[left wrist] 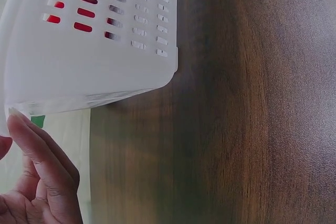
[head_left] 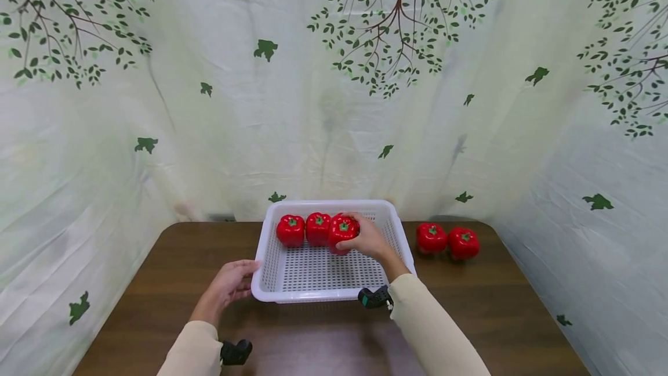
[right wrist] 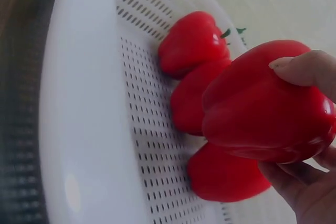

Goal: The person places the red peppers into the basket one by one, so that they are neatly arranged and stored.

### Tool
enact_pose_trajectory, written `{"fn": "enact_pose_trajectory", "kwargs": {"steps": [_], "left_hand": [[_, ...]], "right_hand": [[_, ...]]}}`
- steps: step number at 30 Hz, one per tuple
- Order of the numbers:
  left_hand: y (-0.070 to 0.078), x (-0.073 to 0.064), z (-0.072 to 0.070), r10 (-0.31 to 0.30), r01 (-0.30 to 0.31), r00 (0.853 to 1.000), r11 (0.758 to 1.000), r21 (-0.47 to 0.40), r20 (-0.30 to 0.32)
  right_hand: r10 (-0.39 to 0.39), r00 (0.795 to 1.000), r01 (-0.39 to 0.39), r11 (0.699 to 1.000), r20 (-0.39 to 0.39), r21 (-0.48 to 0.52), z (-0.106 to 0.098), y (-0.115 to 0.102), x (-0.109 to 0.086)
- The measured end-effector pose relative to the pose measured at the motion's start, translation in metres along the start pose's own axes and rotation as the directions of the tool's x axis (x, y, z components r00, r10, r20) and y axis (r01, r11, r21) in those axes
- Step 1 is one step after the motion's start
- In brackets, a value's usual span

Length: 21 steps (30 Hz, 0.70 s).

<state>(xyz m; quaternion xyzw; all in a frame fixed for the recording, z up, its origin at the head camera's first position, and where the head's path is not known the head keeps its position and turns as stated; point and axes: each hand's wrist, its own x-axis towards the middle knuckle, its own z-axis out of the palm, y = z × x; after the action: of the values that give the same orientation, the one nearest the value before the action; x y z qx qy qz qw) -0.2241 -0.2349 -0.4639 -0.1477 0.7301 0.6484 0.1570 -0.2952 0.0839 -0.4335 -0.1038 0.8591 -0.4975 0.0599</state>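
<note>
A white perforated basket (head_left: 271,274) stands in the middle of the brown table. My right hand (head_left: 360,237) grips a red bell pepper (head_left: 342,232) just above the basket's far side. Beside it, two more red peppers (head_left: 290,230) (head_left: 318,228) stand along the far wall. In the right wrist view my right hand (right wrist: 302,129) holds the pepper (right wrist: 257,103) over three peppers lying in a row in the basket (right wrist: 84,129). My left hand (head_left: 232,283) rests with straight fingers (left wrist: 37,150) against the basket's near left corner (left wrist: 94,66).
Two further red peppers (head_left: 431,237) (head_left: 463,242) sit on the table (head_left: 156,283) to the right of the basket, near the back edge. A leaf-printed cloth (head_left: 334,103) hangs around the table on three sides.
</note>
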Motion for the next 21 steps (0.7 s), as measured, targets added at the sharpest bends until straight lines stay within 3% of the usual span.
{"fn": "enact_pose_trajectory", "kwargs": {"steps": [14, 21], "left_hand": [[-0.003, 0.001, -0.002, 0.012, -0.012, 1.0, 1.0, 0.01, -0.004], [-0.001, 0.0, 0.001, 0.013, -0.013, 1.0, 1.0, -0.026, -0.001]], "right_hand": [[0.036, 0.998, -0.035, 0.999, 0.06, -0.012, 0.04, -0.014, 0.019], [0.053, 0.996, -0.053, 0.999, 0.071, 0.005, 0.057, -0.016, 0.021]]}}
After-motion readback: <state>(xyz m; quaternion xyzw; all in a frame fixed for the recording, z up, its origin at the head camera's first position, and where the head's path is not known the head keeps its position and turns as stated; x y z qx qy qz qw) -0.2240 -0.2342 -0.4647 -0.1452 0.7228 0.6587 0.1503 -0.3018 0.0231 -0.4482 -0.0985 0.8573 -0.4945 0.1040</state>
